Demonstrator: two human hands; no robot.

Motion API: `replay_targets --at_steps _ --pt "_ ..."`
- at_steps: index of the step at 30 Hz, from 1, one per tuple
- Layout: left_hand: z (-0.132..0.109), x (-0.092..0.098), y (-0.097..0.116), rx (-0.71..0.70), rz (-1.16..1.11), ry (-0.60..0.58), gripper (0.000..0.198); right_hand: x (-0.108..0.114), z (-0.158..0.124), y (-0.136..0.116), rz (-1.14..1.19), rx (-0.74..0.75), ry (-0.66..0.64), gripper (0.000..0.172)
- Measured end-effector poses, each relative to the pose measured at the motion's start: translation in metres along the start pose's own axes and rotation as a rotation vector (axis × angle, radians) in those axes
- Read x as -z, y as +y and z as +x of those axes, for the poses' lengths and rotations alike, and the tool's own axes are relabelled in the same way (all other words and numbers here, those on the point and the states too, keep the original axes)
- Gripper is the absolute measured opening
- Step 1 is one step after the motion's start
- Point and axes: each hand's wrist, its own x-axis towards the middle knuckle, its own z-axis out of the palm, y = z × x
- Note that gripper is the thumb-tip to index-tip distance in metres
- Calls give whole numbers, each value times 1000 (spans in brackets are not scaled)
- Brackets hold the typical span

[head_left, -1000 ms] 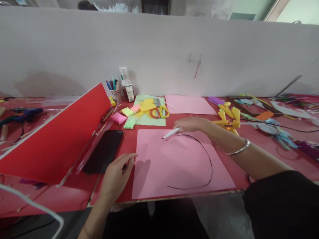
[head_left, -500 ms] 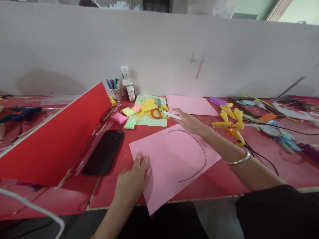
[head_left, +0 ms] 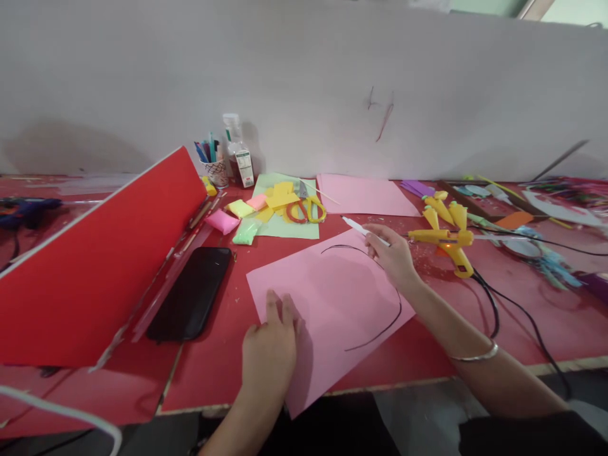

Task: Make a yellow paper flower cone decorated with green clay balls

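A pink paper sheet (head_left: 327,310) lies askew near the table's front edge, with a black curved line (head_left: 399,310) drawn along its right part. My left hand (head_left: 273,348) rests on the sheet's left side, fingers stretched out and pressing on the paper. In my right hand (head_left: 392,253) is a white marker pen (head_left: 355,225), its dark tip pointing up and left, clear of the paper. That hand is over the sheet's upper right edge, its fingers closed round the pen.
A black phone (head_left: 192,294) and a leaning red board (head_left: 109,266) are to the left. Behind lie scissors (head_left: 316,210), clay packets (head_left: 223,221), pink sheets (head_left: 365,195), a pen cup (head_left: 216,172) and a bottle (head_left: 241,161). A yellow glue gun (head_left: 451,244) with cables sits right.
My right hand has moved right and back from the scissors area, and the marker now points up-left. My left hand stays on the sheet. The view has shifted slightly.
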Motion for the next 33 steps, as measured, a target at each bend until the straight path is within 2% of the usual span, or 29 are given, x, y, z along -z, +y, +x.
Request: replay_targets --at_steps 3,7,10,15,24,33 --pt "3 3 9 -16 -37 17 40 1 -6 -2 -66 27 -39 31" --pt "7 5 14 -19 -56 20 41 3 -23 -4 -379 195 -146 32" --pt "8 4 13 -6 -55 11 41 1 -33 0 -489 197 -159 33" --pt "8 0 11 -20 -31 -2 41 -1 -35 6 -537 128 -154 34" --pt "7 -4 13 -17 -7 -13 42 2 -33 3 -538 29 -22 32" --pt "7 -6 12 -14 -47 10 42 0 -33 3 -579 58 -78 33"
